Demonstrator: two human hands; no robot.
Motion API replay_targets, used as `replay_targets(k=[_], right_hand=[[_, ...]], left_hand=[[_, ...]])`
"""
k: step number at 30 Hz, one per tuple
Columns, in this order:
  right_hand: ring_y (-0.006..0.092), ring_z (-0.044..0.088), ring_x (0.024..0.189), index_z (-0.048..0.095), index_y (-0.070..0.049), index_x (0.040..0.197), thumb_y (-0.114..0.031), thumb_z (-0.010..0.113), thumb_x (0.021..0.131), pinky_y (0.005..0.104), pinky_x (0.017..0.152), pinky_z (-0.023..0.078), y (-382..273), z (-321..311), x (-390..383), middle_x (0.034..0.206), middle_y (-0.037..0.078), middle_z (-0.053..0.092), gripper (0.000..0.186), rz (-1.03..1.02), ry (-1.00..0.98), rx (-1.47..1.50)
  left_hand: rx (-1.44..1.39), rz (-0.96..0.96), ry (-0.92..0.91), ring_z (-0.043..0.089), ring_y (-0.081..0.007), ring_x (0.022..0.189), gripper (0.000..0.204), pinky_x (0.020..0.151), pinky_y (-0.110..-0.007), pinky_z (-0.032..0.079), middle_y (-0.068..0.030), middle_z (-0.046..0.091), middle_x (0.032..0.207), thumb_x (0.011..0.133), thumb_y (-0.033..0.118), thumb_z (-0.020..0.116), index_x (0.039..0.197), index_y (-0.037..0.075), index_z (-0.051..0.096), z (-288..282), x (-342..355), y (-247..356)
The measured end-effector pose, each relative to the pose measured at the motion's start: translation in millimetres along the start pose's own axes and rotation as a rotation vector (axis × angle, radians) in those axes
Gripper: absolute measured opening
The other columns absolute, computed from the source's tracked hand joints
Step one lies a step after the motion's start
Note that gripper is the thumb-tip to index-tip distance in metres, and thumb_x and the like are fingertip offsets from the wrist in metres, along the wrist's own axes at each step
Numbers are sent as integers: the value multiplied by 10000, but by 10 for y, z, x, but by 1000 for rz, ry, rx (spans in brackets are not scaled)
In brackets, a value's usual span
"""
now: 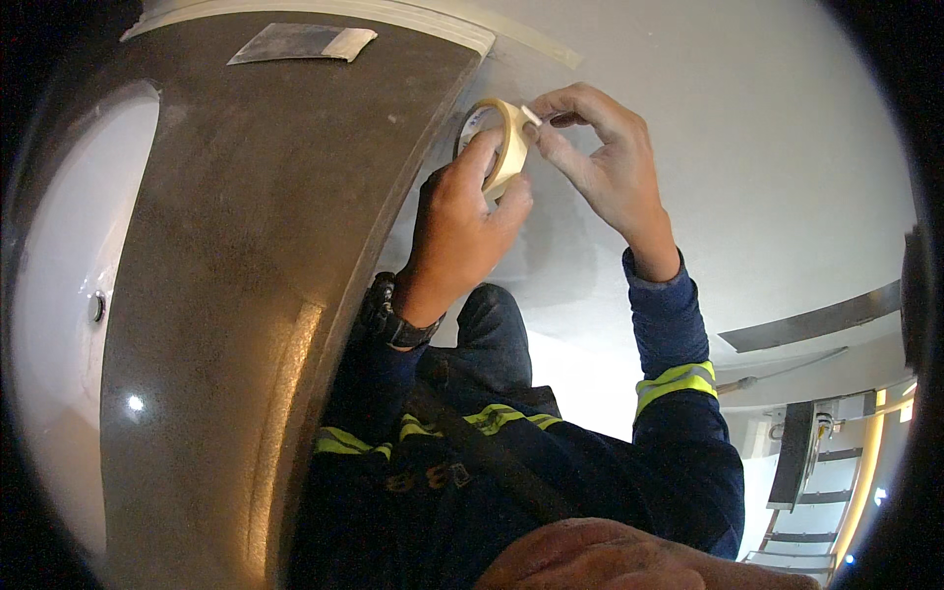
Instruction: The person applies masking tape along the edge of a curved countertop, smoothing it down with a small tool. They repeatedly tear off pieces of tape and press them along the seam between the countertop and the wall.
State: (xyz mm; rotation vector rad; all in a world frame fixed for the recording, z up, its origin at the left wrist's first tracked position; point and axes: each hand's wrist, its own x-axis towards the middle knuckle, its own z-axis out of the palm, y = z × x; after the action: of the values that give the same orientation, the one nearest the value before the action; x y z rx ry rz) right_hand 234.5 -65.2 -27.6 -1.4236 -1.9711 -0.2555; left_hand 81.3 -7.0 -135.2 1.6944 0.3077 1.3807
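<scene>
A roll of cream masking tape (pixel 513 152) is held up beside the edge of a dark countertop (pixel 265 167). My left hand (pixel 457 221) grips it, fingers through the ring and thumb against its outer side. Pinched between thumb and forefinger, the short loose end of the tape (pixel 532 116) is in my right hand (pixel 610 162), close to the roll. The other fingers of that hand are curled. On the countertop's far part lies a flat grey piece with a pale end (pixel 305 43), perhaps a scraper; its kind is unclear.
A white basin (pixel 69 226) with a dark drain is set into the countertop on the left. Pale tape (pixel 433 22) runs along the countertop's far edge. A pale wall or floor surface spreads on the right, with a dark strip (pixel 816 320) and a ladder (pixel 816 497) at lower right.
</scene>
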Motion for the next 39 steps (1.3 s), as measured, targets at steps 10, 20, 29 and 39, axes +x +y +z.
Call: replay_targets(k=[10, 20, 29, 39], right_hand=[[288, 691, 886, 766, -108, 1021, -210, 765, 897, 421, 773, 551, 109, -235, 422, 929, 76, 756, 161, -289, 201, -523], [260, 603, 946, 688, -136, 846, -191, 825, 785, 421, 803, 429, 229, -175, 674, 867, 36, 631, 160, -521, 98, -767], [239, 579, 922, 653, -148, 853, -210, 806, 808, 403, 811, 413, 411, 19, 706, 869, 16, 585, 171, -616, 203, -788], [240, 575, 915, 636, -161, 830, -203, 801, 791, 409, 785, 403, 453, 31, 714, 860, 5, 581, 174, -616, 215, -805]], left_hand=[[-54, 25, 157, 714, -395, 1119, 489, 972, -408, 547, -280, 695, 1229, 993, 98, 634, 1462, 5, 536, 62, 24, 107], [281, -10, 29, 642, -382, 1291, 399, 1104, -405, 477, -256, 650, 1390, 1057, 97, 508, 1438, 17, 595, -28, -92, -331], [269, 107, 169, 640, -392, 1274, 399, 1109, -437, 490, -247, 655, 1387, 1041, 118, 496, 1401, 23, 640, 106, 31, -585], [310, 16, 106, 652, -407, 1268, 437, 1119, -452, 495, -283, 642, 1391, 1050, 133, 456, 1434, -9, 608, 181, 142, -621]])
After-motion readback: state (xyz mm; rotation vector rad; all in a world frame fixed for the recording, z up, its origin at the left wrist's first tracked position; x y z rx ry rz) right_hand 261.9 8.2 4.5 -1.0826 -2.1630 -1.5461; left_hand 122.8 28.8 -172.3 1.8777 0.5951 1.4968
